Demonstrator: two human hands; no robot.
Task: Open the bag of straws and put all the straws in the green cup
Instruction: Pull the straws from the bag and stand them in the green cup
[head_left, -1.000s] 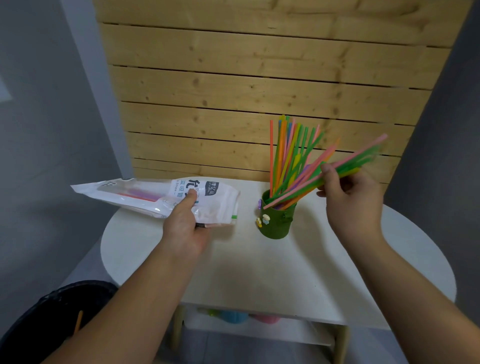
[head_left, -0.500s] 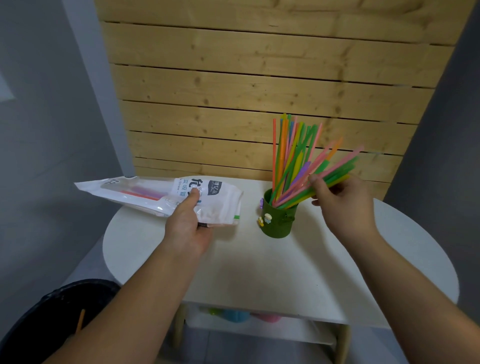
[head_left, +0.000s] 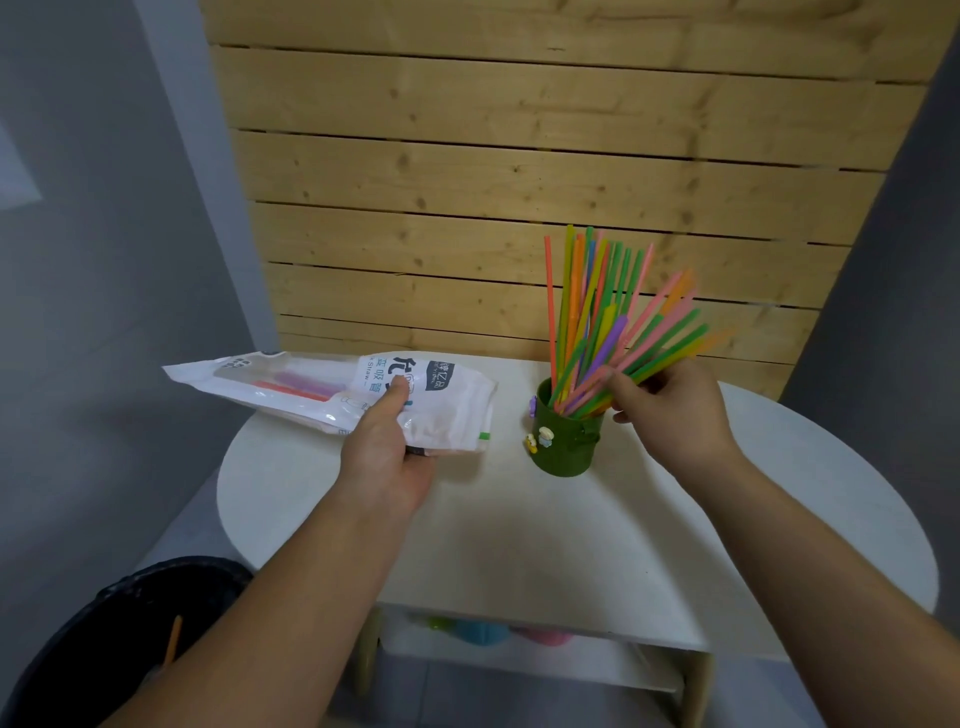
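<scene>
A green cup (head_left: 567, 441) with small stickers stands on the round white table (head_left: 571, 545). Several coloured straws (head_left: 582, 291) stand upright in it. My right hand (head_left: 675, 415) grips a slanted bundle of straws (head_left: 660, 338) whose lower ends are inside the cup. To the left, my left hand (head_left: 387, 447) holds the white straw bag (head_left: 332, 395) just above the table, its mouth toward the cup. A few straws (head_left: 296, 387) still show through the bag's clear window.
A wooden slat wall (head_left: 519, 182) rises behind the table. A black bin (head_left: 104, 639) sits on the floor at lower left. Coloured cups (head_left: 488, 631) lie on the shelf under the tabletop. Grey walls flank both sides.
My right hand has brought the slanted bundle of straws down and left, sliding its lower ends into the cup. My left hand and the bag have stayed in place.
</scene>
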